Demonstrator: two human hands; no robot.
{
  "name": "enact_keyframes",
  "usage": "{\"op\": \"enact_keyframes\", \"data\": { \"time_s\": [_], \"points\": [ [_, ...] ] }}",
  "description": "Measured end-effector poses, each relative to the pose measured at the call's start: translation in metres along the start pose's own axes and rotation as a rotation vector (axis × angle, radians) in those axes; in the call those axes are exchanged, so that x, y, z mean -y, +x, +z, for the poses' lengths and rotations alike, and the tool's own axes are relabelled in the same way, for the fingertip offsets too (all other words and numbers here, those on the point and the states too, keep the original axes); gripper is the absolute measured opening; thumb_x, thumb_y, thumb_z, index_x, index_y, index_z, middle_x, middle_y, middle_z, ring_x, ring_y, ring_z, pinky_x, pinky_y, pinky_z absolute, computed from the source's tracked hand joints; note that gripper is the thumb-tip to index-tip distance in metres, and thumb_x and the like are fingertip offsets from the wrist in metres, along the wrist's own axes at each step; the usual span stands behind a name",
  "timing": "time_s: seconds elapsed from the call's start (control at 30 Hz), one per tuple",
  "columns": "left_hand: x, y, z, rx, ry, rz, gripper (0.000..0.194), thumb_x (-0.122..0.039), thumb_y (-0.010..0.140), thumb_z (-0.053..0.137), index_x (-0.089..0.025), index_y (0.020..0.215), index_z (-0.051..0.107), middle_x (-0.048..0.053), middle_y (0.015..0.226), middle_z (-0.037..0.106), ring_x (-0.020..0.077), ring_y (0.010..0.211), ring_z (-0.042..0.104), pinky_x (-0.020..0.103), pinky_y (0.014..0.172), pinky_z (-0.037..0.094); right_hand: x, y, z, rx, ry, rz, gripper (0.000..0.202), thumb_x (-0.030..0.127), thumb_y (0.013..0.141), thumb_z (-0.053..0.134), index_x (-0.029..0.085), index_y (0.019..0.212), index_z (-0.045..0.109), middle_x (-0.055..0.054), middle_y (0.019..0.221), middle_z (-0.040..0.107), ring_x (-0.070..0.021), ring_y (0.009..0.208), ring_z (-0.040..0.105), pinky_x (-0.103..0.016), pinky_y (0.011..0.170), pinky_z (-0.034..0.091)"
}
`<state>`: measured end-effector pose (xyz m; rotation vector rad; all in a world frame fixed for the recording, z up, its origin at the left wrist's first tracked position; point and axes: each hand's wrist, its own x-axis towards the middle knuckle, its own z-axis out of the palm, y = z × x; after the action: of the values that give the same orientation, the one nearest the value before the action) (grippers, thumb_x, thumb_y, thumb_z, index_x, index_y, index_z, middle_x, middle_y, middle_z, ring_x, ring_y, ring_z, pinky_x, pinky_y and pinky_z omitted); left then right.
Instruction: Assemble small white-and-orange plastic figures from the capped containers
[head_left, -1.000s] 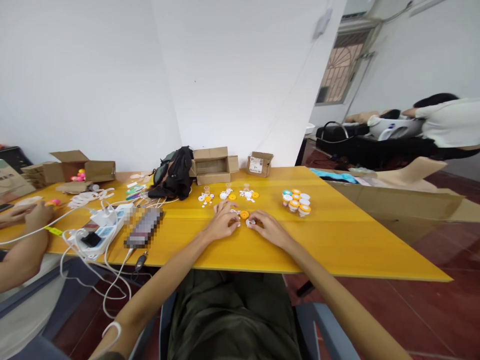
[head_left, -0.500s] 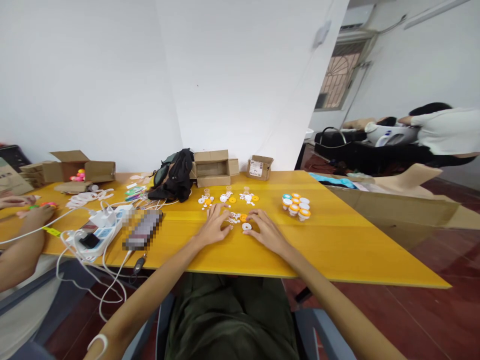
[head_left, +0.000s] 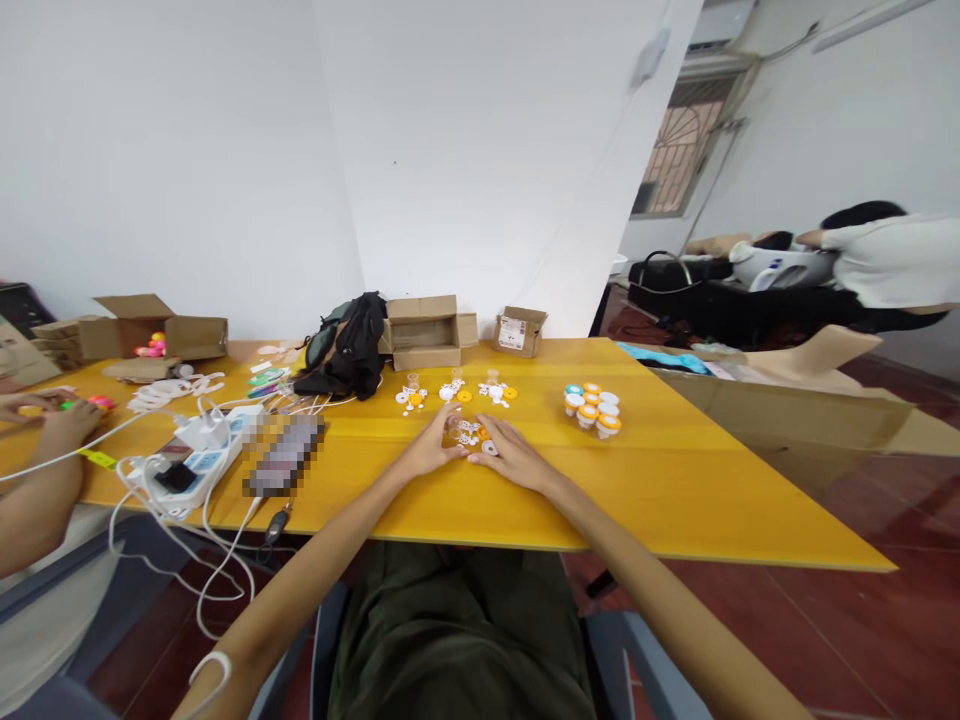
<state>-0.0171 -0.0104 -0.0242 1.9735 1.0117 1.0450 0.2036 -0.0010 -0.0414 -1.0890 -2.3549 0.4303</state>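
Observation:
My left hand (head_left: 429,448) and my right hand (head_left: 517,458) rest on the table, curved around a small pile of parts. Between them lie small white pieces (head_left: 469,433), an orange disc (head_left: 484,434) and a white ring (head_left: 490,448). A clear cup (head_left: 453,432) is beside the left fingers. The fingers of both hands are apart and bent, and the thumbs almost meet in front of the pile. My right fingers partly cover the orange disc and touch or nearly touch the ring. Neither hand lifts anything.
Behind my hands are three similar part groups, with a white piece cluster (head_left: 495,393) at right. Several assembled capped cups (head_left: 592,408) stand to the right. At left are a phone (head_left: 287,455), a power strip (head_left: 214,465), cables and another person's hands (head_left: 67,425). Cardboard boxes (head_left: 426,355) and a black backpack (head_left: 349,350) stand behind.
My two hands have come closer together around the pile, and the thumbs now nearly meet. The white ring has shifted slightly left and up. The clear cup by my left fingers now shows.

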Motion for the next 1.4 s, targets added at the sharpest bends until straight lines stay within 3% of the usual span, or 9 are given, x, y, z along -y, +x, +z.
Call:
{"op": "enact_keyframes", "data": {
  "time_s": [0.17,0.37,0.53,0.73,0.93,1.13,1.4],
  "points": [
    [0.002,0.002,-0.001,-0.054,-0.074,-0.055,0.06,-0.034,0.072,0.08,-0.023,0.126,0.057,0.012,0.13,0.063,0.0278,0.119,0.061,0.042,0.1,0.05,0.008,0.009,0.003,-0.022,0.06,-0.024,0.084,0.063,0.083,0.065,0.027,0.153,0.035,-0.014,0.153,0.045,-0.0321,0.14,0.046,-0.049,0.114,0.039],
    [-0.004,0.001,-0.015,-0.312,-0.133,-0.118,0.027,-0.031,0.078,0.071,-0.022,0.103,0.066,0.006,0.113,0.07,0.0234,0.106,0.065,0.036,0.092,0.051,0.025,0.028,0.007,-0.077,0.086,0.049,0.081,0.061,0.073,0.077,0.025,0.141,0.05,-0.014,0.138,0.059,-0.0325,0.129,0.055,-0.049,0.107,0.044],
    [-0.01,0.002,-0.02,-0.46,-0.171,-0.137,0.016,-0.03,0.078,0.07,-0.022,0.092,0.068,0.004,0.1,0.072,0.022,0.098,0.066,0.034,0.09,0.049,0.047,0.036,0.005,-0.116,0.027,0.172,0.063,0.058,0.072,0.079,0.029,0.125,0.061,-0.009,0.128,0.064,-0.0308,0.123,0.057,-0.048,0.102,0.044],
    [-0.011,0.001,-0.015,-0.411,-0.115,-0.158,0.016,-0.033,0.08,0.069,-0.021,0.09,0.067,0.004,0.098,0.072,0.0221,0.096,0.066,0.034,0.089,0.05,0.061,0.039,0.003,-0.076,-0.104,0.241,0.044,0.055,0.076,0.076,0.027,0.109,0.066,-0.007,0.113,0.065,-0.0286,0.11,0.059,-0.044,0.093,0.043],
    [-0.005,0.003,-0.012,-0.341,-0.087,-0.19,0.018,-0.035,0.078,0.07,-0.02,0.087,0.067,0.004,0.095,0.073,0.0217,0.092,0.067,0.035,0.087,0.053,0.063,0.04,0.002,-0.079,-0.162,0.219,0.024,0.048,0.083,0.07,0.025,0.089,0.065,-0.006,0.103,0.063,-0.0262,0.1,0.057,-0.037,0.083,0.043],
    [0.0,0.004,-0.012,-0.319,-0.112,-0.172,0.019,-0.035,0.076,0.072,-0.019,0.084,0.066,0.005,0.09,0.072,0.0217,0.09,0.068,0.038,0.089,0.055,0.062,0.039,0.005,-0.09,-0.173,0.202,0.011,0.034,0.088,0.066,0.024,0.091,0.063,-0.006,0.101,0.062,-0.0252,0.098,0.056,-0.035,0.081,0.042],
    [0.001,0.004,-0.011,-0.308,-0.096,-0.163,0.018,-0.034,0.076,0.072,-0.019,0.084,0.065,0.004,0.087,0.071,0.0212,0.087,0.068,0.038,0.087,0.055,0.054,0.038,0.012,-0.138,-0.22,0.157,0.011,0.035,0.09,0.062,0.024,0.091,0.061,-0.008,0.1,0.062,-0.0263,0.097,0.056,-0.035,0.08,0.042]
  ]
}}
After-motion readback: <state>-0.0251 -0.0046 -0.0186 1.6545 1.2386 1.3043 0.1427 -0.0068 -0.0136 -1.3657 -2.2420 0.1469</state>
